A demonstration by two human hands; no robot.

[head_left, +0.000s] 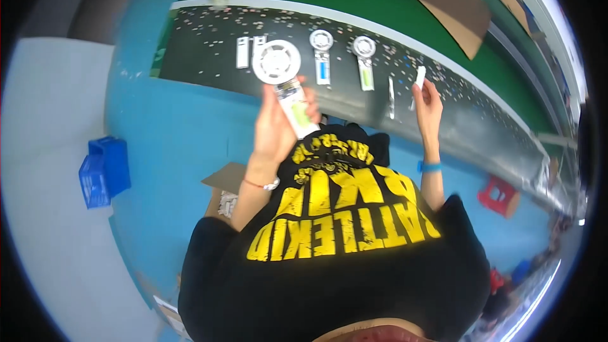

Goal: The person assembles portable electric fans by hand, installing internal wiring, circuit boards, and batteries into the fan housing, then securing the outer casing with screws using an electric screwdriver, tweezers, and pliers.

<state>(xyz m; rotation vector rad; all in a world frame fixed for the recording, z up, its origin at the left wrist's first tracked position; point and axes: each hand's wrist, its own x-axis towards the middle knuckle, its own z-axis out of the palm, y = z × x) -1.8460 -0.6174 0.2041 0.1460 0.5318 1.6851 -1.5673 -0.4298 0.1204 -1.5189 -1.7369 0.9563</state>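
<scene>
A white round-headed device (pixel 288 92) is gripped in the left hand (pixel 271 125); a small white piece (pixel 420 75) is pinched in the right hand (pixel 429 106). Between the hands, two similar devices (pixel 323 71) are laid.

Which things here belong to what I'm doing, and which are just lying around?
Likely part of it:
white round-headed device in left hand
white piece in right hand
two similar devices on worktop

Apparently lying about:
blue bin
red stool
cardboard sheet

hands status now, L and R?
Left hand: closed, holding a white round-headed device.
Right hand: closed, pinching a small white piece.
</scene>
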